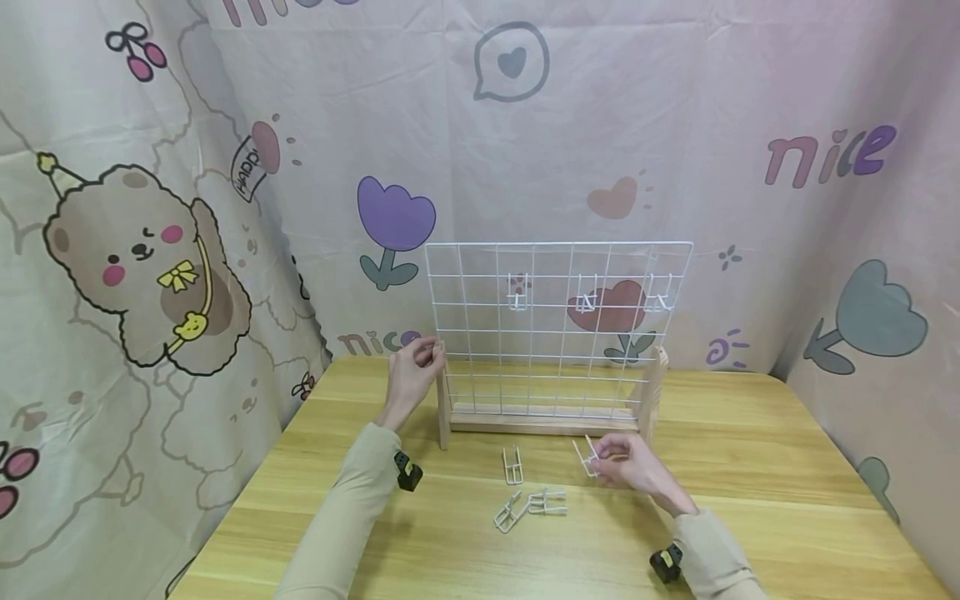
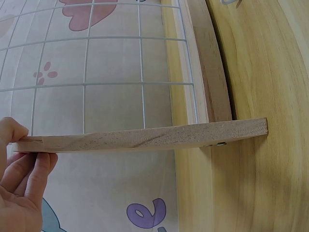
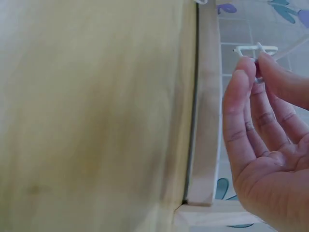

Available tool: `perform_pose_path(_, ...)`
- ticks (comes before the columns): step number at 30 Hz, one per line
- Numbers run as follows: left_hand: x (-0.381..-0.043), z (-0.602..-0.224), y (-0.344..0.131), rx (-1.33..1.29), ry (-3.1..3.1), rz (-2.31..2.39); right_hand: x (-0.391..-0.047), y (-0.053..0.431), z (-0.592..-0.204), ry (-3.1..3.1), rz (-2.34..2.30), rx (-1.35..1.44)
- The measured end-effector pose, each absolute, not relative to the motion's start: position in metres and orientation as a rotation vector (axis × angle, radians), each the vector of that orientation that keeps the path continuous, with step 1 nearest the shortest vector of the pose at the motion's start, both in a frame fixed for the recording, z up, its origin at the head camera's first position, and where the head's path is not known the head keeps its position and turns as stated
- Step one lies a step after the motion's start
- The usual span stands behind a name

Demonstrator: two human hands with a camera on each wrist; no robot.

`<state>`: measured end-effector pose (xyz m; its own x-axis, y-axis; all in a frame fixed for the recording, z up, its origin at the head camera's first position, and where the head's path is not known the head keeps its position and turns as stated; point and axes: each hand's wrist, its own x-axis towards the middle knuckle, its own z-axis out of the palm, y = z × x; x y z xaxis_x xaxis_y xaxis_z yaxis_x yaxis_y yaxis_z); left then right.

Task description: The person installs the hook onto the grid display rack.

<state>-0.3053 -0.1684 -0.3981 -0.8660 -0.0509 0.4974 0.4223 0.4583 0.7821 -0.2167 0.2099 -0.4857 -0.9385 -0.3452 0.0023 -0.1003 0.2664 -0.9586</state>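
A white wire grid panel point(image 1: 558, 243) stands upright in a wooden stand on the table. My left hand point(image 1: 412, 371) pinches the top of the stand's left post point(image 2: 145, 137), thumb on one side and fingers on the other in the left wrist view. In front of the stand's base, my right hand point(image 1: 633, 462) holds a small white wire hook point(image 3: 248, 48) between thumb and fingertips, its prongs pointing up toward the grid in the head view. Part of this hook is hidden behind the fingers. Three similar hooks, one of them at the left point(image 1: 517, 302), hang on the upper grid.
On the table before the stand lie three more white hooks: a single one point(image 1: 513, 467) nearer the base, and a tilted hook point(image 1: 510, 515) close beside another point(image 1: 547, 502). The stand's right post point(image 1: 651, 392) rises beyond my right hand. Printed curtains point(image 1: 570, 150) surround the table point(image 1: 750, 467).
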Motion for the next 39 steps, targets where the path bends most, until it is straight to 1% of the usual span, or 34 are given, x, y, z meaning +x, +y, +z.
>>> perform_pose_path(11,-0.305,-0.398,-0.168,-0.303,-2.260,-1.394,-0.215,0.195,-0.468,2.374,-1.872,-0.567)
perform_pose_path(26,-0.304,-0.399,-0.168,-0.306,-2.263,-1.388,-0.221,0.160,-0.441,2.366,-2.029,-0.551)
perform_pose_path(39,-0.304,-0.398,-0.168,-0.322,-2.259,-1.398,-0.228,0.125,-0.406,2.305,-2.135,-0.623)
